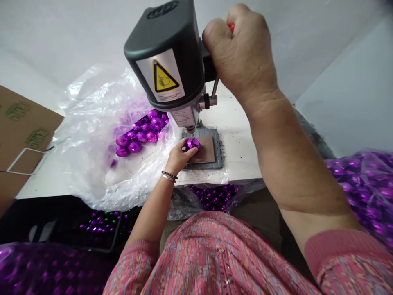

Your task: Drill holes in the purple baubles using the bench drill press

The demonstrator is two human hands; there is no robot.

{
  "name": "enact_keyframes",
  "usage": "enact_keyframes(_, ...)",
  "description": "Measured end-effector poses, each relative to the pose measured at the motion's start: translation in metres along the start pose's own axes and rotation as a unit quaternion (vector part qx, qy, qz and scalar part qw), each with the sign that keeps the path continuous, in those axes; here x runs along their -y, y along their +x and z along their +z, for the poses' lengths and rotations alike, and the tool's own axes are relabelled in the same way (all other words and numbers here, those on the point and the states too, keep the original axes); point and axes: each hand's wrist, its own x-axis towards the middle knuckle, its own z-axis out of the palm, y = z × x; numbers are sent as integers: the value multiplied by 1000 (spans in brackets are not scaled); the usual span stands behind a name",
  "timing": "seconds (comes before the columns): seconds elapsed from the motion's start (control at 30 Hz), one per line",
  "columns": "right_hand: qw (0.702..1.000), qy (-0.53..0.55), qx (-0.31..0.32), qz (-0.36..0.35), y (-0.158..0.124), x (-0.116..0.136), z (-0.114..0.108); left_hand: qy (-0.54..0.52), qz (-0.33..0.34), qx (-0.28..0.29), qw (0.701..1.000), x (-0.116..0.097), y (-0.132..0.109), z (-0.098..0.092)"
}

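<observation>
Left hand (180, 155): fingers curled narrowly over a faceted, mirror-finish purple ball (192, 144), which sits on a brown pad (204, 150) set in a grey ribbed metal base plate (217, 147), directly beneath the spindle tip (190, 130). Right hand (241, 53): closed in a fist around a red-tipped lever (231, 27) on the side of a bench drill press with a dark grey moulded head (162, 53) bearing a yellow triangular warning label (166, 77). Beside the base: crinkled clear plastic bag (89, 123) holding similar purple balls (141, 133), on a white tabletop (238, 143). Also: beaded bracelet (169, 175) on the left wrist; brown corrugated cardboard (21, 127) at the table's left; pink patterned sleeve (340, 256).
</observation>
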Motion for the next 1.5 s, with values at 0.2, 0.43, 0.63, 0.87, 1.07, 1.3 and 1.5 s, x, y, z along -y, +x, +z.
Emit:
enact_keyframes(0.2,1000,24,3,-9,-1,-3,1,86,28,15,996,-8,8,6)
enact_keyframes(0.43,999,31,-1,-9,-4,-2,1,47,53,28,997,-3,11,13)
enact_keyframes(0.63,986,76,-37,-144,-36,-23,-2,47,60,13,997,0,8,18)
enact_keyframes(0.87,966,-13,-90,-243,-92,-65,3,37,82,10,996,1,8,19)
enact_keyframes(1.07,961,-53,-117,-246,-105,-84,17,55,86,12,995,0,7,18)
enact_keyframes(1.3,921,-48,-195,-334,-107,-99,29,66,97,9,993,5,7,20)
enact_keyframes(1.5,894,-61,-245,-369,-109,-102,36,70,116,15,991,5,5,19)
